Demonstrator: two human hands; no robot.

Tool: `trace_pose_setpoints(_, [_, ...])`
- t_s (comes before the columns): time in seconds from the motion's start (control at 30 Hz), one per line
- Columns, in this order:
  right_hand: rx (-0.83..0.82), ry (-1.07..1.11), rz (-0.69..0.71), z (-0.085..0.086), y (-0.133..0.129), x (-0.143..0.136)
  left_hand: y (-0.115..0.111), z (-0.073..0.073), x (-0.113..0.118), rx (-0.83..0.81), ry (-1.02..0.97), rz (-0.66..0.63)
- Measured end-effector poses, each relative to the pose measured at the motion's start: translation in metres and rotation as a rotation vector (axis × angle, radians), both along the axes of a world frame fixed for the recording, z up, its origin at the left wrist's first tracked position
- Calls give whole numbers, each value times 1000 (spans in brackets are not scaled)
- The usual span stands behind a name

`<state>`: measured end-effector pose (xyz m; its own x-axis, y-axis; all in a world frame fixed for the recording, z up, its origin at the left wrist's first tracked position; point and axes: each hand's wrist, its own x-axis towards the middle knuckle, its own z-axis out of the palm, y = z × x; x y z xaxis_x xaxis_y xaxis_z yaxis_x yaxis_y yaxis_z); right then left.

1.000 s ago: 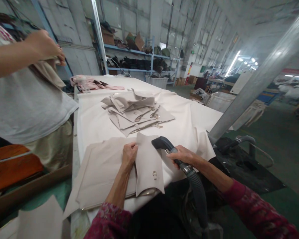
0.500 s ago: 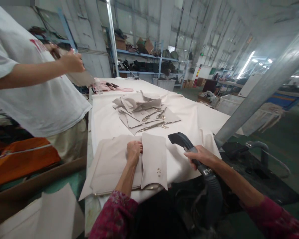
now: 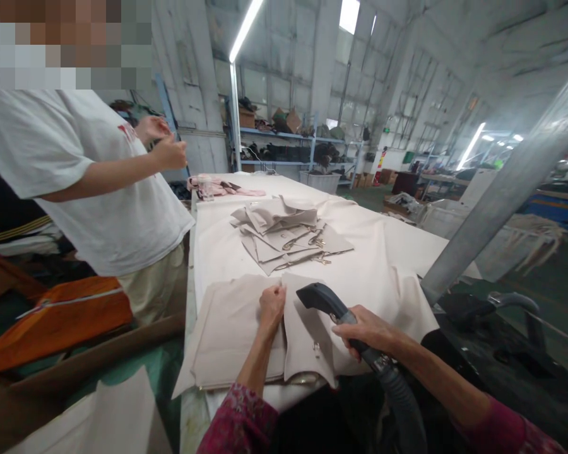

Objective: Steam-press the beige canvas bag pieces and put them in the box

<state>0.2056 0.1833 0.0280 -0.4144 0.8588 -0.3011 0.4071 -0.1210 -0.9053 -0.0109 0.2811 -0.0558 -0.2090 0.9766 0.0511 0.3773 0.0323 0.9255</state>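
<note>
Lying lengthwise forward, the beige panel (image 3: 305, 334) has the clenched left hand (image 3: 271, 306) nearer, at its left edge, while rightward of it the right hand (image 3: 366, 328) grasps the black nozzle (image 3: 320, 297).

1. Fabric pieces (image 3: 239, 334): plain beige.
2. Clasps (image 3: 319, 242): gold-toned.
3. Nozzle (image 3: 320, 297): near-black; hose (image 3: 402, 403): dark grey.
4. Sleeves (image 3: 239, 419): magenta, patterned in paler tones.
5. Counter covering (image 3: 369, 233): plain cream.
6. Co-worker's shirt (image 3: 123, 233): white with red print; trousers (image 3: 156, 284): khaki.
7. Heaped cloth (image 3: 246, 192): pink.
8. Large bag-like item (image 3: 85, 309): orange, crossed by a whitish stripe.
9. Shelving (image 3: 284, 133): pale blue.
10. Slanted post (image 3: 502, 180): silvery grey.
</note>
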Motion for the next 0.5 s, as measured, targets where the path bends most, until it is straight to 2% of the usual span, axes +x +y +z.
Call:
trace_pose_setpoints(0.13, [17,-22,-69,-3,-13,23,-7,6,3,50,193,-109])
trace_pose_setpoints(0.3, [61,-41,-150,5,-46,53,-15,8,-2,95,378,-90])
trace_pose_setpoints(0.4, [71,-56,-162,7,-64,68,-23,13,-29,107,468,0])
trace_pose_setpoints(0.5, [76,-54,-150,7,-78,79,-36,23,-86,72,554,145])
